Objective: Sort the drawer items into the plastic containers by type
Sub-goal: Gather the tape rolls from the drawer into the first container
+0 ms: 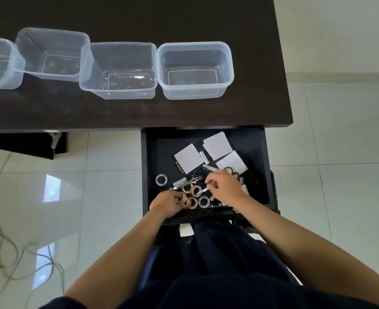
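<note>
Both hands curl over drawer rings.

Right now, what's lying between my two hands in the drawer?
Head view: several small rings lie between the left hand and right hand.

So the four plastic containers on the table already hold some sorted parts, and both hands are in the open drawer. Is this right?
Not quite. In the head view the containers are empty. Both the left hand and right hand are in the open drawer.
</note>
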`<state>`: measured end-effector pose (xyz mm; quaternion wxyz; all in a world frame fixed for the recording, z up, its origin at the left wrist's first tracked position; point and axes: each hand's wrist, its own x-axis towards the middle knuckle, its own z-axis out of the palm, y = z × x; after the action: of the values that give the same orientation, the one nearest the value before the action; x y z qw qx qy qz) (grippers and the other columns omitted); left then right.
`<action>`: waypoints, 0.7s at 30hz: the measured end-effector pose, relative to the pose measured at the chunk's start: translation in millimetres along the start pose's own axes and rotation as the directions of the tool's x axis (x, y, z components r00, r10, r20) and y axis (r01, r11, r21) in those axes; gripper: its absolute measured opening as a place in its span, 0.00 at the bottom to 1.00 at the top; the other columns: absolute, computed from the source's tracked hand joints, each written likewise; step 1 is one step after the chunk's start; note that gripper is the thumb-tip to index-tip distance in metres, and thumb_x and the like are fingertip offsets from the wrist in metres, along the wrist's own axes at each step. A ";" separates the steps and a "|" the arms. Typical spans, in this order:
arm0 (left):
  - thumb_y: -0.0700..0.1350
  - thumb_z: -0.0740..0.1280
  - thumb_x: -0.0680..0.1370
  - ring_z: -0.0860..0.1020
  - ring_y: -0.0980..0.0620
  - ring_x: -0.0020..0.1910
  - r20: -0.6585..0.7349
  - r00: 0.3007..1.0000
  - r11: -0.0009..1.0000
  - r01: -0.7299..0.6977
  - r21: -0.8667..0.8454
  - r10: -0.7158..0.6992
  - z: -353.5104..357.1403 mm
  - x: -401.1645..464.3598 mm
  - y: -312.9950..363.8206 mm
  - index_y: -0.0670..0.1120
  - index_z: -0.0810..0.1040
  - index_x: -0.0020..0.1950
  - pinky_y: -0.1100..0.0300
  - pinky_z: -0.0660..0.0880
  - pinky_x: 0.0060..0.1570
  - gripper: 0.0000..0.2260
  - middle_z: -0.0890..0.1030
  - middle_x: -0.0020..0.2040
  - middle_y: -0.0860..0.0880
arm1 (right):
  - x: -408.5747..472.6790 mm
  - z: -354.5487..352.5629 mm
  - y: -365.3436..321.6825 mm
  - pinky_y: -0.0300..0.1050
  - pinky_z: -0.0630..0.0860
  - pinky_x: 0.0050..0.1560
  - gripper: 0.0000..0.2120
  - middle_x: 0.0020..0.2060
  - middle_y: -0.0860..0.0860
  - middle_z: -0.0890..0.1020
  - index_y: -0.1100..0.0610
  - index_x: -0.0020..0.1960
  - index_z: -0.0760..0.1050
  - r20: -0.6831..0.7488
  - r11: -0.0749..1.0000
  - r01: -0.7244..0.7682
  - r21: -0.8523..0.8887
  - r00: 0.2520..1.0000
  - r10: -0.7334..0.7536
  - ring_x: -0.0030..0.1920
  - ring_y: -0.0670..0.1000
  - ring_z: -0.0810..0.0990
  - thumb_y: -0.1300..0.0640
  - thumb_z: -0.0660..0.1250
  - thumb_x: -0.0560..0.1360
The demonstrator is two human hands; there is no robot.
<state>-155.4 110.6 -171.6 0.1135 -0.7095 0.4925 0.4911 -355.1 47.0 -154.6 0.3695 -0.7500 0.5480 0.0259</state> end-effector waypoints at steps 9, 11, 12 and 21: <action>0.65 0.72 0.65 0.77 0.50 0.50 -0.112 0.992 0.993 0.068 0.098 -0.057 9.8 6.8 10.1 0.50 0.80 0.46 0.53 0.70 0.56 0.20 0.81 0.46 0.53 | 11.5 42.3 -21.0 0.52 0.67 0.58 0.14 0.56 0.51 0.76 0.47 0.57 0.78 0.226 0.970 -0.016 -0.243 0.971 0.073 0.61 0.56 0.72 0.49 0.69 0.72; 0.61 0.71 0.68 0.77 0.49 0.51 -0.130 0.989 0.987 0.087 0.133 -0.069 11.3 8.1 11.1 0.49 0.79 0.46 0.51 0.69 0.58 0.17 0.81 0.48 0.51 | 13.7 47.4 -21.5 0.53 0.67 0.58 0.15 0.56 0.51 0.76 0.49 0.58 0.78 0.211 0.955 -0.038 -0.294 0.972 0.104 0.60 0.56 0.72 0.47 0.70 0.72; 0.57 0.70 0.70 0.77 0.48 0.52 -0.140 0.988 0.987 0.090 0.137 -0.071 11.7 9.1 11.1 0.49 0.79 0.46 0.51 0.69 0.58 0.14 0.81 0.49 0.50 | 14.2 49.7 -21.0 0.52 0.67 0.58 0.16 0.56 0.51 0.76 0.50 0.58 0.78 0.200 0.951 -0.048 -0.304 0.973 0.113 0.59 0.57 0.72 0.46 0.70 0.72; 0.46 0.67 0.70 0.77 0.46 0.49 -0.177 0.981 0.992 0.098 0.081 -0.082 12.5 9.4 7.8 0.50 0.72 0.35 0.52 0.70 0.54 0.06 0.79 0.49 0.47 | 13.3 55.5 -24.2 0.51 0.65 0.60 0.16 0.57 0.53 0.74 0.50 0.59 0.78 0.172 0.913 -0.049 -0.406 0.977 0.129 0.61 0.57 0.71 0.47 0.69 0.74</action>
<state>-168.8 109.3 -182.8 0.1237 -0.7654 0.4893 0.3993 -309.1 71.7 -188.0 0.2591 -0.7776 0.5259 0.2273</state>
